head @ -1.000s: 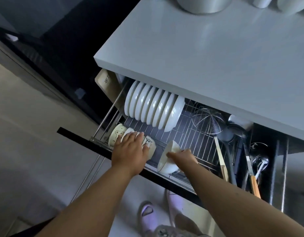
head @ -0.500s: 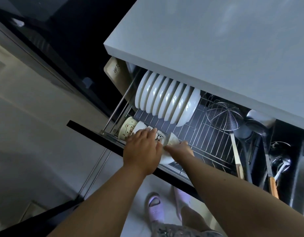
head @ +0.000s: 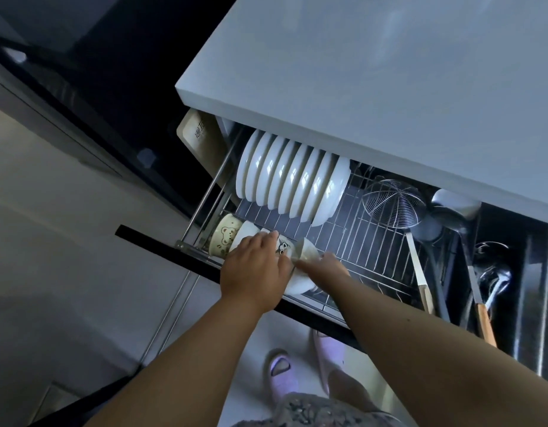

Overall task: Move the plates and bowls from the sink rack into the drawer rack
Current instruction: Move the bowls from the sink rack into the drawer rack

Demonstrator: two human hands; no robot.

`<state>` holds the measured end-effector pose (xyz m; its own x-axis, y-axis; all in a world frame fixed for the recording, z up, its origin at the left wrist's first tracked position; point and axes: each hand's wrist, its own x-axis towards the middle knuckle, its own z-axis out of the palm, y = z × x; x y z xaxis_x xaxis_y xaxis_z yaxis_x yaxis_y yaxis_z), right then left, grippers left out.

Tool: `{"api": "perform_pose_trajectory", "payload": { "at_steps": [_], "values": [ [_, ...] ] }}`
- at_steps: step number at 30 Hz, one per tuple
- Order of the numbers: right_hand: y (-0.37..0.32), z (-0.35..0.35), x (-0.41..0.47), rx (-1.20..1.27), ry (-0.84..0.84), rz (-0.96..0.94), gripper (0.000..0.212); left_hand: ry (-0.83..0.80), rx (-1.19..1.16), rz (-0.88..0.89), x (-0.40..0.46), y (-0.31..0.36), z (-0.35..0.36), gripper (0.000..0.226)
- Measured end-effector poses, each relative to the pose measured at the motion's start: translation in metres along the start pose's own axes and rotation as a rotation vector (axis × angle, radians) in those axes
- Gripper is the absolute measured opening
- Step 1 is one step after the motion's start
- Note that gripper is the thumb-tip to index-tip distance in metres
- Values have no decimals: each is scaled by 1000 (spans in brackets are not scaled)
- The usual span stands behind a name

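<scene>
Plates (head: 292, 186), glossy white ceramic, already stand along the wire drawer rack's (head: 374, 241) back edge. At its front-left corner the right hand (head: 323, 266) grips a white bowl (head: 300, 280) beside patterned bowls (head: 232, 235); the left hand (head: 255, 269) rests flat, steadying them. Sink rack unseen.

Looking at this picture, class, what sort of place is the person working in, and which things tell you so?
Most likely a home kitchen. A pull-out drawer rack under a countertop holds upright white plates, and a wire skimmer lies beside them.
</scene>
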<state>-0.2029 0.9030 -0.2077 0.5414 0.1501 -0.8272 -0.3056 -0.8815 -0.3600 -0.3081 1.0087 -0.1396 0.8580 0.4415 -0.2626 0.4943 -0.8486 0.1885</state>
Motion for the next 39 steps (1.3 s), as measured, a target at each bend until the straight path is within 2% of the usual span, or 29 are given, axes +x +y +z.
{"api": "perform_pose_trajectory", "payload": {
  "at_steps": [4, 10, 14, 18, 20, 23, 27, 32, 39],
  "values": [
    [4, -15, -13, -2, 84, -72, 86, -24, -27, -22, -1, 2, -3, 53],
    [13, -36, -52, 195, 181, -177, 63, -118, -60, -95, -2, 6, -11, 44],
    [36, -47, -79, 338, 254, -175, 54, -229, -59, -130, -6, 7, -18, 47],
    [60, -67, -102, 478, 333, -151, 34, -292, -273, -126, -7, 25, -22, 35],
    [72, -78, -115, 561, 378, -157, 23, -294, -347, -75, -9, 45, -21, 36],
    [93, -97, -132, 672, 437, -163, 17, -312, -345, 22, -17, 86, -22, 39],
    [126, -125, -157, 783, 518, -147, 14, -324, -349, 203, -34, 144, -27, 37],
    [173, -161, -186, 921, 616, -150, 14, -334, -328, 426, -55, 216, -40, 23],
    [265, -230, -227, 1028, 736, -152, 17, -378, -241, 569, -82, 330, -30, 15]
  ]
}}
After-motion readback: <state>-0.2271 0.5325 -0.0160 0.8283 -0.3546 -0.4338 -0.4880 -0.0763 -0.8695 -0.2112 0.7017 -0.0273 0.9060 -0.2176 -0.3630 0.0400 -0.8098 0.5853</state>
